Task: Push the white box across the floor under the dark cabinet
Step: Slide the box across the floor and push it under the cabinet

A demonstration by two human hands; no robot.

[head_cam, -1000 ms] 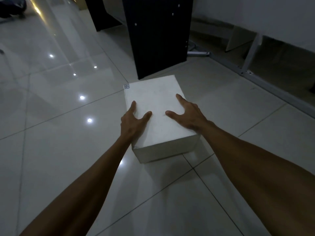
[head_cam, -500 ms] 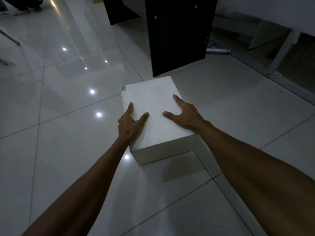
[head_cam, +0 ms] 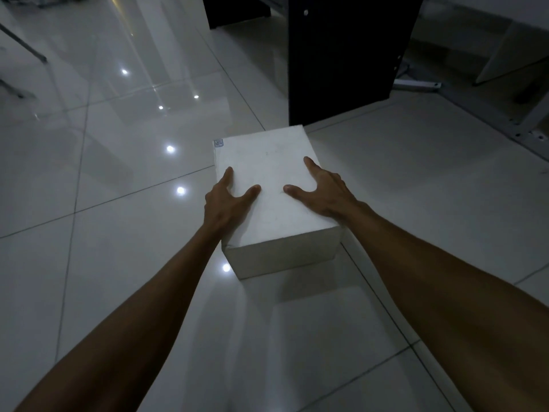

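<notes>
Both hands, left hand (head_cam: 227, 200) and right hand (head_cam: 325, 190), lie open on white box (head_cam: 267, 173); its far edge meets dark cabinet (head_cam: 341, 55).

Both bare arms reach forward, nearly straight. The left hand (head_cam: 227, 200) and right hand (head_cam: 323, 193) lie palm-down with fingers spread, thumbs pointing inward toward each other, a gap between them.

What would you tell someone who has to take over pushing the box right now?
Left hand: open, flat on the white box, fingers over its left edge.
Right hand: open, flat on the box top near the right edge.
Box: on the tiled floor, its far end right at the foot of the dark cabinet.
Done: box brought up to the cabinet.
Left: slide it on until it is under the cabinet, probably with a straight forward push.
</notes>
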